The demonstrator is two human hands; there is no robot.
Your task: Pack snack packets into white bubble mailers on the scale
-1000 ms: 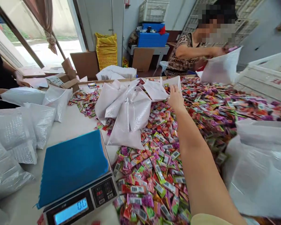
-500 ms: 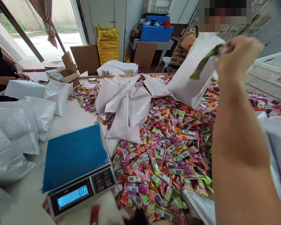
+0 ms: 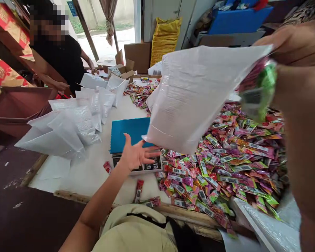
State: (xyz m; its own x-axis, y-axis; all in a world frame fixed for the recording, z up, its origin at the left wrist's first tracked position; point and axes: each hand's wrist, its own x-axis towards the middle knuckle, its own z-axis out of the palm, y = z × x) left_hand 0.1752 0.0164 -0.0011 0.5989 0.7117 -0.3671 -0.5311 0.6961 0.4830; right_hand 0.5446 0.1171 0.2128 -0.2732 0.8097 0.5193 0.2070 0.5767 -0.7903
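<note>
My right hand (image 3: 299,45), at the upper right, is closed on the top corner of a white padded mailer bag (image 3: 191,94), which hangs tilted over the table. A green and pink snack packet (image 3: 264,87) dangles by the same hand, partly blurred. My left hand (image 3: 136,155) is open with fingers spread, just below the bag's lower left corner; whether they touch I cannot tell. Behind that hand lies a digital scale (image 3: 153,166) with a blue top (image 3: 123,131); hand and bag hide part of it. Many small snack packets (image 3: 225,168) are heaped to the right.
Several filled white mailers (image 3: 81,119) stand along the table's left side. Beyond them a person in black (image 3: 60,56) works near an open cardboard box (image 3: 123,68). A brown bin (image 3: 21,108) stands at left. Another silvery mailer (image 3: 273,220) lies at lower right.
The view has swung left. My right hand has brought the white mailer from above the heap towards the scale. My left hand has come into view, open, by the scale.
</note>
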